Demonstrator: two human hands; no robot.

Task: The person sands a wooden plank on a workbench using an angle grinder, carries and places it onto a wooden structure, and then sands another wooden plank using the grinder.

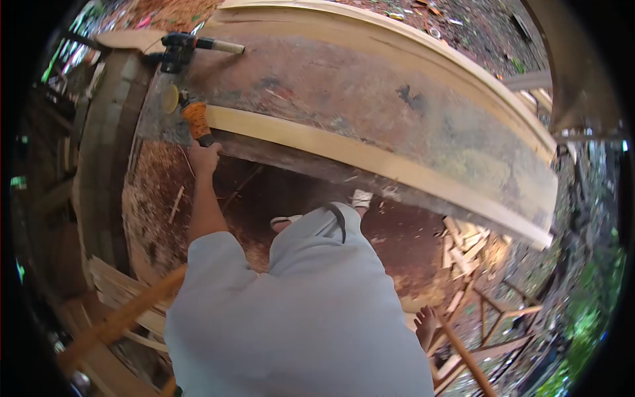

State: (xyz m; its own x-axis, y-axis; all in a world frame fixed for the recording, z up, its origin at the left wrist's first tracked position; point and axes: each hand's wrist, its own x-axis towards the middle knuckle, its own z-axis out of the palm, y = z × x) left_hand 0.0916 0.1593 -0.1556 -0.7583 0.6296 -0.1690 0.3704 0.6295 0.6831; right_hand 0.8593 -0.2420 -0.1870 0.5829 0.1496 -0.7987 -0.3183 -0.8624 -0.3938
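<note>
My left hand [204,157] is closed around the dark rear end of an orange angle grinder [195,119]. The grinder's round yellow disc [170,98] faces the left end of the workbench. Beside the tool, a long pale wooden board [344,151] lies along the near edge of the bench, its left end close to the grinder body. My right hand [426,323] hangs low at my right side, fingers spread, with nothing visible in it. A slanting wooden bar [466,354] shows just beside that hand.
A black power tool with a tube-like nozzle [192,49] rests at the bench's far left. More long planks [397,33] line the far edge of the stained workbench top [317,79]. Wood offcuts [466,246] are heaped on the ground at right; a wooden frame [506,311] stands nearby.
</note>
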